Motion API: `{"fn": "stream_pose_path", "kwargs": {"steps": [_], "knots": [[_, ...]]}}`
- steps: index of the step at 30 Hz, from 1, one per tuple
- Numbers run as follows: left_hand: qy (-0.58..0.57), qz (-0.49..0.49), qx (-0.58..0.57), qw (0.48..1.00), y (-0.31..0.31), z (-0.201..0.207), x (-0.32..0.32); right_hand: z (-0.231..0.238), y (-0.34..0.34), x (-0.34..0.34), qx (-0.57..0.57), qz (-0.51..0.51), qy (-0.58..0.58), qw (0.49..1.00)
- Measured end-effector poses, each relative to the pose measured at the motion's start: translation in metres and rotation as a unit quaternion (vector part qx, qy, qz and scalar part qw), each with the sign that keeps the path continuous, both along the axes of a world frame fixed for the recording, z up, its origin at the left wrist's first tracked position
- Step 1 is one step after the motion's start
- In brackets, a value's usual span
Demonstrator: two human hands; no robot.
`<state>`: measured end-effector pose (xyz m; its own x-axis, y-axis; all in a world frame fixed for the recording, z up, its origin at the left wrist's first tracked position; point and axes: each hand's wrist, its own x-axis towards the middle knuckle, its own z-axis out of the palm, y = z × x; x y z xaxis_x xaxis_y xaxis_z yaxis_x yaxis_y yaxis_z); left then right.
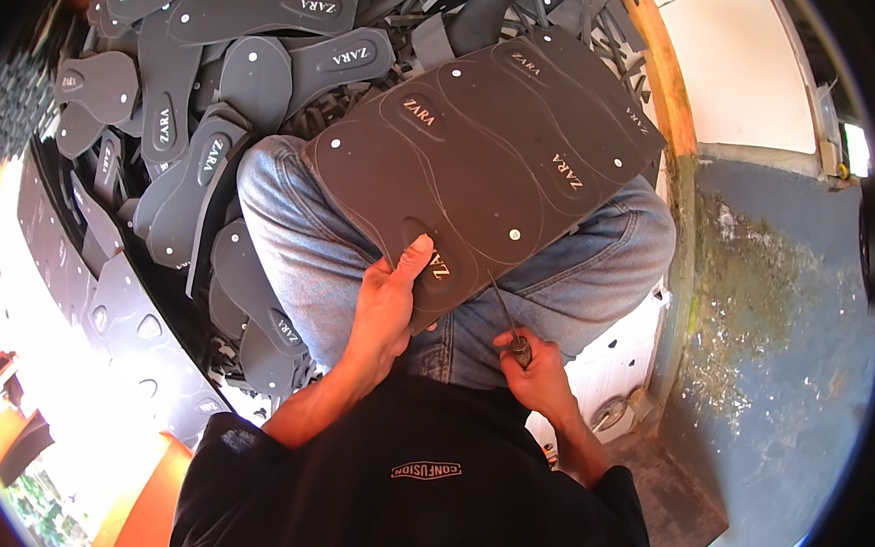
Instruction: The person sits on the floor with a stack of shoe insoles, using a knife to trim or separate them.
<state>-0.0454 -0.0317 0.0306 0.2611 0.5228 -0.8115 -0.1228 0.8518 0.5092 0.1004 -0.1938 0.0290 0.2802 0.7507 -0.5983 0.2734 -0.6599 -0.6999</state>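
Note:
A dark grey foam sheet (480, 151), marked with curved sandal-sole outlines, lies tilted across my lap. My left hand (384, 307) is closed on its near left corner, thumb pressed on top and the other fingers underneath. In my right hand (541, 375) is a thin-bladed knife (507, 312), held by its dark handle. The tip of the blade meets the sheet's near edge, right of my left thumb, beside a sole outline. Whether the tip goes into the foam I cannot tell.
Cut-out soles (256, 84) lie heaped at the far left, with dark offcut strips among them. More marked sheets (139, 312) stand in bright light on the left. A wooden edge (660, 59) and a stained blue-grey floor (779, 283) are on the right.

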Motion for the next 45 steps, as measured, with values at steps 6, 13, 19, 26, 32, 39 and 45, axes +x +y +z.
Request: {"fn": "stream_pose_path", "kwargs": {"steps": [6,13,19,26,32,39,45], "knots": [[-0.013,-0.008,-0.011,1.0,0.002,0.0,-0.003,-0.003,0.001,-0.001,-0.011,-0.015,-0.01,1.0],[-0.007,0.007,-0.02,1.0,0.006,-0.008,-0.005,-0.007,0.003,0.0,-0.011,0.007,-0.017,1.0],[-0.03,-0.028,0.007,0.999,0.003,-0.016,-0.01,-0.019,0.009,-0.008,-0.02,-0.005,-0.029,0.999],[-0.035,-0.036,0.001,0.999,0.004,-0.022,-0.014,-0.019,0.026,-0.002,-0.034,0.024,-0.014,0.999],[-0.038,-0.041,-0.003,0.998,0.005,-0.025,-0.015,-0.018,0.042,0.008,-0.085,0.082,-0.041,0.992],[-0.039,-0.046,-0.009,0.998,0.007,-0.024,-0.016,-0.019,0.063,0.008,-0.095,0.112,-0.061,0.987],[-0.025,-0.05,-0.018,0.998,0.009,-0.021,-0.016,-0.023,0.076,0.0,-0.112,0.076,-0.054,0.989]]}}
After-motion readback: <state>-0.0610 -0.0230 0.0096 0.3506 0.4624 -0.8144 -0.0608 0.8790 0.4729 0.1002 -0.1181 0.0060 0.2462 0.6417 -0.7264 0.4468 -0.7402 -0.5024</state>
